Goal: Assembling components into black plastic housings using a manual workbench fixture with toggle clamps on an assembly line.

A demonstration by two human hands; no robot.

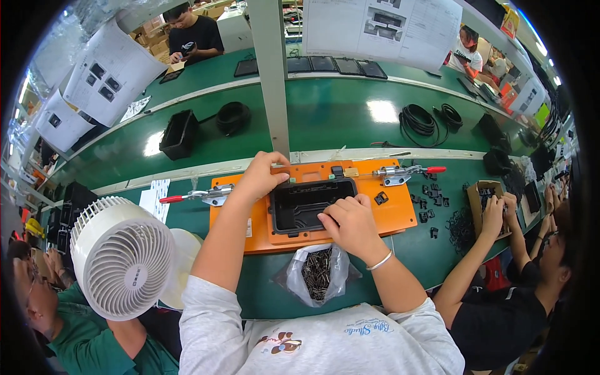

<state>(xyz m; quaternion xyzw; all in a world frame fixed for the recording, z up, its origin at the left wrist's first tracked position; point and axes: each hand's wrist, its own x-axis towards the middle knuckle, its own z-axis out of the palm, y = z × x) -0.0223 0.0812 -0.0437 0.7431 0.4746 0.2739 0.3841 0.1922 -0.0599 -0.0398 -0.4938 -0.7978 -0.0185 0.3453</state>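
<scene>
A black open plastic box rests in an orange fixture board in front of me. My left hand is at the box's far left corner, thumb and forefinger apart, fingertips near the rim. Over the box's right side, my right hand has its fingers curled in; whatever they may hold is hidden. Red-handled toggle clamps stand on both sides, a left clamp and a right clamp. Just nearer than the board lies a clear plastic bag full of small dark screws.
A white fan stands close on my left. Small black clips lie scattered right of the board, near a cardboard box where a co-worker's hands work. Beyond are a black bin, coiled cables and a metal post.
</scene>
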